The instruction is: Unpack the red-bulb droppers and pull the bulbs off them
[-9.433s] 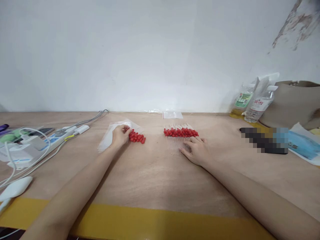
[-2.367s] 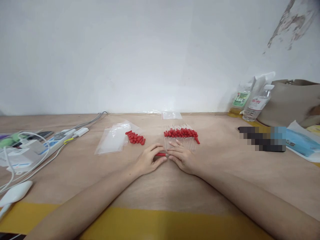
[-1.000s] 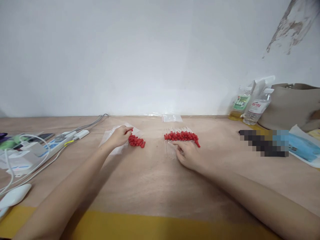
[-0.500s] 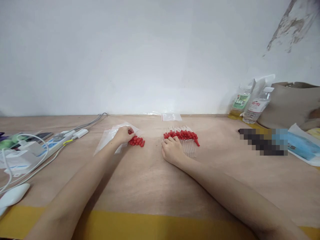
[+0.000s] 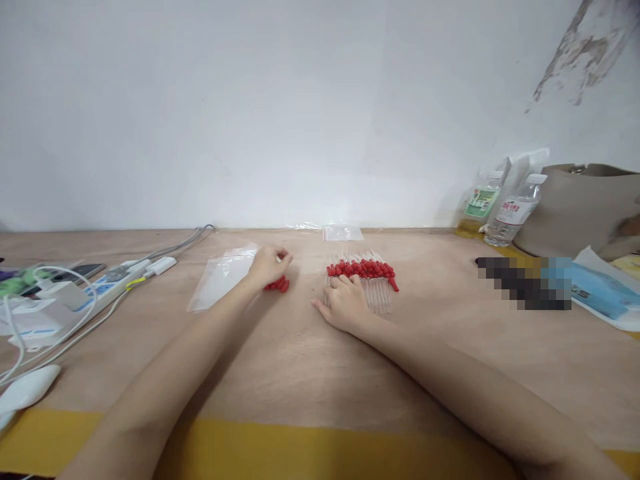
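Note:
My left hand (image 5: 271, 265) hovers over a small heap of loose red rubber bulbs (image 5: 278, 285). Its thumb and fingertips are pinched together; anything between them is too small or hidden to make out. To the right, a row of clear droppers (image 5: 380, 297) with red bulb tops (image 5: 371, 269) lies side by side, thin pale tips toward the wall. One red bulb (image 5: 393, 284) at the right end sits askew. My right hand (image 5: 346, 301) rests on the row's left part, fingers over the tubes and thumb spread out on the table, covering several droppers.
Clear zip bags (image 5: 223, 277) lie left of the heap, and a small bag (image 5: 343, 233) lies by the wall. A power strip (image 5: 113, 283) with chargers and cables is at left. Bottles (image 5: 515, 212), a grey bag (image 5: 575, 207) and a blue packet (image 5: 593, 290) stand or lie at right.
My left hand has moved right, from the heap's left side to above it, and now hides more of the bulbs. My right thumb has spread away from the fingers.

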`<state>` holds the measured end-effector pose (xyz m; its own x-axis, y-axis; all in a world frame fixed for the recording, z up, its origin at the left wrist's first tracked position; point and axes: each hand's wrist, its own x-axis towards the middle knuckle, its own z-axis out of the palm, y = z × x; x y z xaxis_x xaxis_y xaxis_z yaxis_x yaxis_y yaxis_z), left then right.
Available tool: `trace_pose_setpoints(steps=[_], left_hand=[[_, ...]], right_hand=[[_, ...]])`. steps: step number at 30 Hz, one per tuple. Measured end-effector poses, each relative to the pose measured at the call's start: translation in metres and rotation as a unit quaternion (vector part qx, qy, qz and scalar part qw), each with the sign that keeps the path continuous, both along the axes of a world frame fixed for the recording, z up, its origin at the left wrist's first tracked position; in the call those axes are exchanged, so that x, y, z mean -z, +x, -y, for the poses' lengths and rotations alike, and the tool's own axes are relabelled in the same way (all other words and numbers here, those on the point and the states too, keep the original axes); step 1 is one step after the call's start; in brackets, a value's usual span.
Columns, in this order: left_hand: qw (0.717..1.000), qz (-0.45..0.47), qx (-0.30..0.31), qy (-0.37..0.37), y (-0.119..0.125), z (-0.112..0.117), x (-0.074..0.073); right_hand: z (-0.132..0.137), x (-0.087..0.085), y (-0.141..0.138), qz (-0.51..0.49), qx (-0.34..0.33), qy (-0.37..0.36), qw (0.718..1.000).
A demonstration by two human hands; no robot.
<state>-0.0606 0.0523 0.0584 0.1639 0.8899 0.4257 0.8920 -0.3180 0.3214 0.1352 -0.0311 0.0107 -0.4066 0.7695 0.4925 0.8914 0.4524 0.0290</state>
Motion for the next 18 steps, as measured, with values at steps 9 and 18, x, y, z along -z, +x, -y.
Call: trace_pose_setpoints(steps=[9, 18], left_hand=[[0.989, 0.049, 0.085, -0.112, 0.08, -0.008, 0.021], [0.977, 0.144, 0.059, -0.147, 0.087, -0.017, 0.036]], right_hand=[[0.032, 0.003, 0.04, -0.012, -0.055, 0.023, 0.998], [0.028, 0.01, 0.042, -0.06, -0.054, 0.033, 0.996]])
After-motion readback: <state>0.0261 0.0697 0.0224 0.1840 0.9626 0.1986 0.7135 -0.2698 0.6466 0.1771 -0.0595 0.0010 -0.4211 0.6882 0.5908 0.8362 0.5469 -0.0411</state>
